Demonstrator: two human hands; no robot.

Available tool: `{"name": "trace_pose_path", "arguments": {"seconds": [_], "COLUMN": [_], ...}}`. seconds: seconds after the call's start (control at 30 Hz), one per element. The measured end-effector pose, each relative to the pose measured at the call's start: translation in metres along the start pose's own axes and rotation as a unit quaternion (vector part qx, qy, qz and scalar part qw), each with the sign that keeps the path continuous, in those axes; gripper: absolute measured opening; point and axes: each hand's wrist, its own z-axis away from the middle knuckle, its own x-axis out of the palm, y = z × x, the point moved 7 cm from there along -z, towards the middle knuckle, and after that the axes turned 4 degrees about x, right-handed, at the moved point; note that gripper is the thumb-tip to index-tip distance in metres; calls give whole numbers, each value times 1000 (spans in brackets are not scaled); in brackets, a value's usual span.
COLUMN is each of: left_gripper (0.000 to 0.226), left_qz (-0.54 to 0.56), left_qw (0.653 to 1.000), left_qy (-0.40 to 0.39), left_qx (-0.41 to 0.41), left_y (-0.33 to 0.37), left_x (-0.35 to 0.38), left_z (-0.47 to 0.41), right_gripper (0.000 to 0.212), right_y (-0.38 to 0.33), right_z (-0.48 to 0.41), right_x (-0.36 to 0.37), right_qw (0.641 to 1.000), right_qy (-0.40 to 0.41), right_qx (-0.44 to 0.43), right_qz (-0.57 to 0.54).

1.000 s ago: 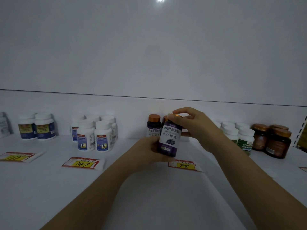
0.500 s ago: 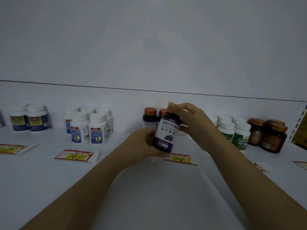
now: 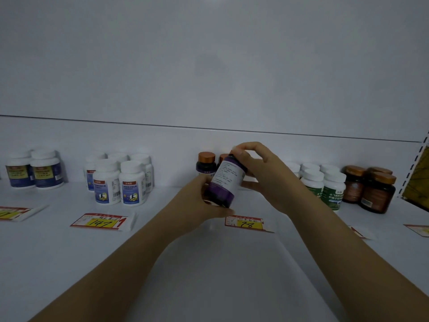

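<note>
Bottle (image 3: pixel 226 181) held off shelf (image 3: pixel 58 252), left hand (image 3: pixel 199 206) gripping base, right hand (image 3: pixel 262 175) pinching cap; label check apparently underway, reshelving outstanding.

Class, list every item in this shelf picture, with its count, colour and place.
purple bottle: one, dark purple, white label, held above shelf centre
dark bottles: two, copper caps, behind it
blue-label bottles: five, white, left of centre
yellow-label bottles: at least two, white caps, far left
green-label bottles: at least four, white, right
brown jars: three, copper lids, far right
price tags: five, red and yellow, shelf front
shelf: one, white
left hand: grips the bottle's base
right hand: fingers hold its top
</note>
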Motion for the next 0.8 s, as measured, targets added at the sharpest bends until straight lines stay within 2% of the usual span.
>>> {"name": "trace_pose_path", "arguments": {"seconds": [0.17, 0.27, 0.33, 0.4, 0.5, 0.57, 0.67, 0.8], "left_gripper": [51, 48, 53, 52, 49, 55, 54, 58], "left_qz": [-36, 78, 151, 112, -28, -71, 6, 70], "left_qw": [999, 996, 985, 991, 1000, 997, 1000, 994], "left_qy": [1, -26, -63, -61, 4, 28, -9, -71], "left_qx": [3, -28, -48, -34, -5, -4, -21, -50], "left_y": [-2, 0, 0, 1, -1, -3, -10, -12], "left_x": [2, 2, 9, 9, 3, 1, 5, 12], "left_z": [0, 0, 1, 1, -1, -1, -2, 1], "right_gripper": [19, 23, 26, 25, 19, 19, 17, 21], "right_y": [5, -2, -6, -7, -5, -2, -2, -2], "right_z": [-3, -2, 0, 2, 1, -1, 0, 0], "right_x": [-7, -5, -1, 1, 1, 0, -4, -5], "right_qw": [998, 989, 987, 990, 998, 999, 998, 993], "right_qy": [9, -31, -63, -74, -26, 0, 6, -54], "right_qx": [20, -10, -36, -51, -58, -52, -57, -57], "right_qz": [-67, -142, -146, -106, -4, 9, -10, -87]}}
